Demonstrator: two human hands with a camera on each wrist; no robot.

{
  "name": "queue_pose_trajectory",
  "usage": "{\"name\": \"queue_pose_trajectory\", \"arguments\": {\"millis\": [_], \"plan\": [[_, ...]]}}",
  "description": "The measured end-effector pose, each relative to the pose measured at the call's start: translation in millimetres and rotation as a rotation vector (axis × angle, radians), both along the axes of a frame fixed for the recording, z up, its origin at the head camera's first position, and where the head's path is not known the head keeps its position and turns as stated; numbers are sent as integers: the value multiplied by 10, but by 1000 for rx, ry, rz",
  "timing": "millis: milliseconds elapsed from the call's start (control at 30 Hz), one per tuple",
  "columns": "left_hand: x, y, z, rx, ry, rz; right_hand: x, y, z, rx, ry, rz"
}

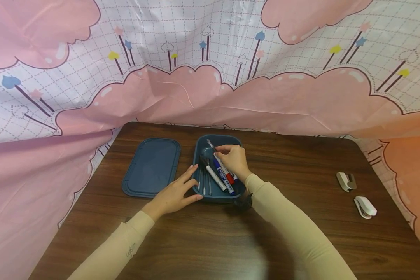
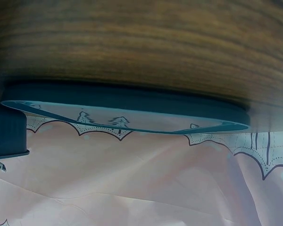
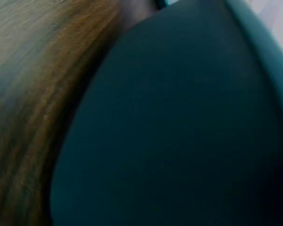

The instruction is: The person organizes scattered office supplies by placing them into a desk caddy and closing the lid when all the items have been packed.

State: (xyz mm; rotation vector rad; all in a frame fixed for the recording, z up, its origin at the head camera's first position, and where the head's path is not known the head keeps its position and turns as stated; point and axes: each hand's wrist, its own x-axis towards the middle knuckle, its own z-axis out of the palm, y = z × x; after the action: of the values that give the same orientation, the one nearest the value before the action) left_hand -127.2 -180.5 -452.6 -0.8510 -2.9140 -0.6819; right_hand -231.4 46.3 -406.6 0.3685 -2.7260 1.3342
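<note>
Patterned cloth [image 1: 210, 89] across the top of my head view, brown bench [image 1: 203, 241] below it. Blue box [image 1: 227, 140] sits just about centre frame with its top uncovered; matching lid [image 1: 154, 167] lies flat left of it, long side running away from me. Left hand [image 1: 175, 193], below centre-left, has fingers spread at the box's left wall, near corner; I can't tell whether they actually press on it. Right hand [image 1: 235, 159] reaches in over the right side, thumb and fingertips pinching a pen [image 1: 211, 145]. White stapler [image 1: 365, 207] and a white-grey gadget [image 1: 346, 181] sit well apart, far right of frame. Inside the box, a black-capped marker [image 1: 216, 178], blue marker [image 1: 223, 177] and red-capped marker [image 1: 229, 178] lie bunched, all slanting upper left to lower right. Key relation, I'd say: the pen sticks out to the upper left of the right hand's fingertips, over the box interior, its long axis roughly matching the markers' slant; right hand is on it, left is further off, lower left. Pen's lower end is hidden from me. My right wrist view's mostly blue box wall, no fingertips.
</note>
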Motion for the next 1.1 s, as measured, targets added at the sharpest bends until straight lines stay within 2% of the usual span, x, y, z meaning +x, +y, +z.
{"name": "queue_pose_trajectory", "arguments": {"millis": [200, 433, 600, 800, 1100], "plan": [[8, 1, 13, -4, -20, 8, 31, -52, -70, 14, -35, 16], [3, 5, 11, -2, -7, -2, 47, -86, -187, 82, -60, 55], [14, 3, 27, -2, -24, 5, 43, -104, -241, 127, -67, 74], [16, 7, 28, -7, -33, 7, 43, -107, -260, 162, -71, 84], [13, 7, 28, 3, -28, 0, 38, -102, -256, 144, -49, 92]]}}
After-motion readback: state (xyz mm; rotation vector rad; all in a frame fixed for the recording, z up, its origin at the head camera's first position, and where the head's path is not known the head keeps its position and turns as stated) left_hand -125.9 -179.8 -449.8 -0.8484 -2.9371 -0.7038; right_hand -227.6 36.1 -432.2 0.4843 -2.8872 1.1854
